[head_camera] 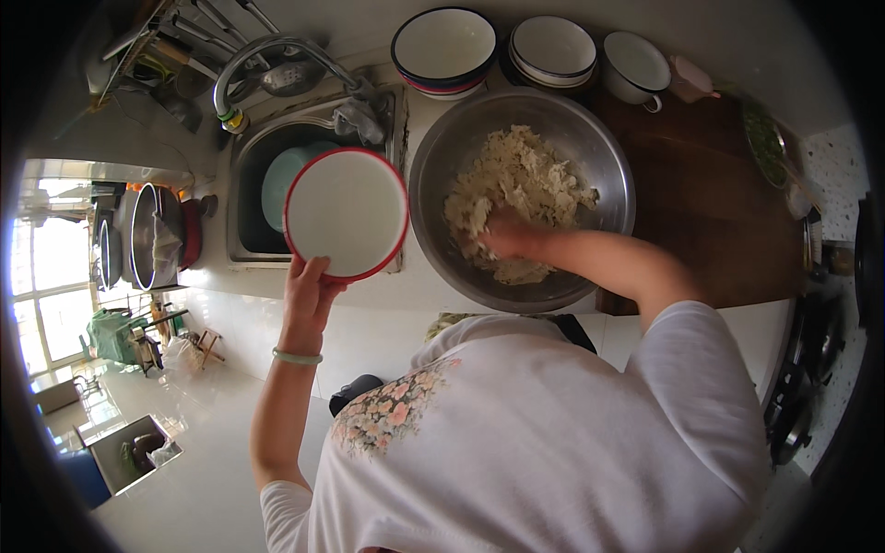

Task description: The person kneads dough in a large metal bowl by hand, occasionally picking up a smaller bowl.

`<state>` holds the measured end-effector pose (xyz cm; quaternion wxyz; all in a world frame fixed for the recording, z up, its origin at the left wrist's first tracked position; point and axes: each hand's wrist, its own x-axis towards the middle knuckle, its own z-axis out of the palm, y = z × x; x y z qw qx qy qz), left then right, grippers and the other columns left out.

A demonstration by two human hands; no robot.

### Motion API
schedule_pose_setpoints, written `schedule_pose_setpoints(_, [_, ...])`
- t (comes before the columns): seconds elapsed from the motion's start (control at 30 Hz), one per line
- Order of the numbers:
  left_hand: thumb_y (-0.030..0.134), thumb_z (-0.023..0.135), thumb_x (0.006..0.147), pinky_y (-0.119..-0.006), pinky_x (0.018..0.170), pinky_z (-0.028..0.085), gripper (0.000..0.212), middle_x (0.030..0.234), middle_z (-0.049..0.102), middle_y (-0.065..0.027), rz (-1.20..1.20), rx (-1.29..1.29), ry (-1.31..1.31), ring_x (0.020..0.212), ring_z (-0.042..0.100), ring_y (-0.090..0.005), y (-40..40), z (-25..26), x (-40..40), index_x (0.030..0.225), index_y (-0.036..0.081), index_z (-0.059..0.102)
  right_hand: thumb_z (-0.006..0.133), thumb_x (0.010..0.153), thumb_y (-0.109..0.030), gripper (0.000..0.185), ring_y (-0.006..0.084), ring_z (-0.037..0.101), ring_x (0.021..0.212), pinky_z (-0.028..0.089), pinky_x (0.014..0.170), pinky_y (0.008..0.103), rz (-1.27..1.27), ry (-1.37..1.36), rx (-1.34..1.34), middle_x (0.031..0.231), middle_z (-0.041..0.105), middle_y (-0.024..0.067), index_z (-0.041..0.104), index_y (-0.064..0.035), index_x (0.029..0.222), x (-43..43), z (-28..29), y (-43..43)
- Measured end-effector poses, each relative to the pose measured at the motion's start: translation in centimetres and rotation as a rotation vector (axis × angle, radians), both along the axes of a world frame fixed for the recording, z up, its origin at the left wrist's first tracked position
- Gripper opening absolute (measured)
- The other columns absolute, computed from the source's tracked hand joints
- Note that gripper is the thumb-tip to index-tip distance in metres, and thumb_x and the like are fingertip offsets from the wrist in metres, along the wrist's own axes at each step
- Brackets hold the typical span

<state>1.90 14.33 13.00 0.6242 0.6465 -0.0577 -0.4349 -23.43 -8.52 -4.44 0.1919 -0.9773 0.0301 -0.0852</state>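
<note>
My left hand [311,287] grips the near rim of a white enamel bowl [346,213] with a red edge. That bowl is held up between the sink and a wide stainless steel mixing basin [615,186]; whether it contains clear liquid I cannot tell. Shaggy, crumbly dough [532,166] lies in the basin. My right hand [508,233] reaches into the near left part of the dough, its fingers blurred and partly covered by it, so their grip is unclear.
Left of the basin is a sink [238,238] holding a pale green basin [280,183], under a curved faucet [276,43]. Enamel bowls [444,45], stacked bowls [553,47] and a mug [635,66] line the wall. A dark wooden board [705,228] extends right, near chopped greens [764,145].
</note>
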Motion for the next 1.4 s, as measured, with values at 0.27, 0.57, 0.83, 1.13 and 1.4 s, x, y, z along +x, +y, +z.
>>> schedule_pose_setpoints(0.27, [0.003,0.049,0.091,-0.024,0.049,0.056,0.032,0.094,0.067,-0.0131,-0.156,0.112,-0.150,0.067,0.069,-0.0191,-5.3,1.9,-4.8,0.122,0.002,0.051,0.063,0.081,-0.026,0.033,0.0309,0.065,0.098,0.036,0.098,0.0684,-0.055,0.230,-0.215,0.100,0.069,0.0113,0.070,-0.0171,0.112,2.2,-0.1,-12.2])
schedule_pose_setpoints(0.57, [0.001,0.046,0.089,-0.024,0.051,0.054,0.034,0.092,0.066,-0.0112,-0.200,0.153,-0.276,0.065,0.065,-0.0156,-7.3,1.5,-7.0,0.123,0.002,0.050,0.062,0.081,-0.020,0.016,0.0310,0.063,0.081,0.048,0.080,0.0503,0.285,0.081,-0.270,0.079,0.065,0.0121,0.068,-0.0089,0.092,1.4,1.0,-4.7])
schedule_pose_setpoints(0.83, [0.001,0.047,0.089,-0.022,0.050,0.054,0.039,0.098,0.065,-0.0102,-0.237,0.157,-0.389,0.068,0.065,-0.0139,-7.6,1.4,-8.3,0.128,0.003,0.047,0.059,0.088,-0.022,0.013,0.0291,0.068,0.080,0.054,0.075,0.0482,0.404,0.702,-0.020,0.082,0.069,0.0133,0.068,-0.0120,0.088,-0.9,2.5,-0.7])
schedule_pose_setpoints(1.13, [0.001,0.045,0.087,-0.023,0.050,0.053,0.038,0.097,0.066,-0.0114,-0.220,0.148,-0.437,0.071,0.067,-0.0147,-8.5,1.5,-8.9,0.124,0.001,0.047,0.060,0.085,-0.011,0.021,0.0296,0.066,0.078,0.051,0.070,0.0433,0.128,-0.276,-0.152,0.081,0.066,0.0138,0.069,-0.0083,0.103,0.9,-3.1,-15.2])
schedule_pose_setpoints(1.4, [-0.002,0.043,0.087,-0.023,0.049,0.052,0.044,0.100,0.066,-0.0108,-0.239,0.166,-0.517,0.068,0.065,-0.0137,-8.7,1.6,-9.3,0.131,0.001,0.046,0.056,0.091,-0.030,0.034,0.0301,0.067,0.090,0.053,0.080,0.0442,0.139,0.268,0.015,0.098,0.068,0.0131,0.065,-0.0136,0.120,1.8,-2.7,-1.4])
